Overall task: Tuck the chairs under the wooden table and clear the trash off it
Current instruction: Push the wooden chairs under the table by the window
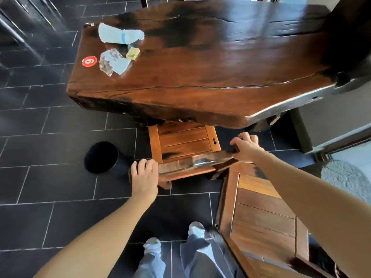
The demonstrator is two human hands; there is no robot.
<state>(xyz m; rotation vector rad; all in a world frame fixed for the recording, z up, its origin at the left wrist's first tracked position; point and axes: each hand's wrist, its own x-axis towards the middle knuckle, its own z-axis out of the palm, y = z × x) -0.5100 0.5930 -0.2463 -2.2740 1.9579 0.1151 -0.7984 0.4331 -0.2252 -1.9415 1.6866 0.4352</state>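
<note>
Table (210, 67): dark wooden slab, long near edge facing the person.

Chair (184, 141): stands at the near edge of the table. The front of its slatted seat is under the table edge; the rest of the seat and the backrest are outside it.

Left hand (143, 175): fingers curled over the left end of the chair's top rail (196, 162), gripping it.

Right hand (246, 146): fingers wrapped round the right end of the same rail, gripping it.

Second chair (261, 213): out from the table, on the near right side, standing at an angle and close to the first chair's right rear corner.

Trash, all on the left end of the table:
- plastic bottle (120, 36), lying on its side, nearest the far edge;
- small yellow box (133, 53), just nearer than the bottle;
- crumpled clear wrapper (113, 62), beside the box;
- red round sticker (89, 61) marked 6, at the left edge, beside the wrapper.

Black bin (101, 157): on the tiled floor off the near edge of the table, left of the chair.
</note>
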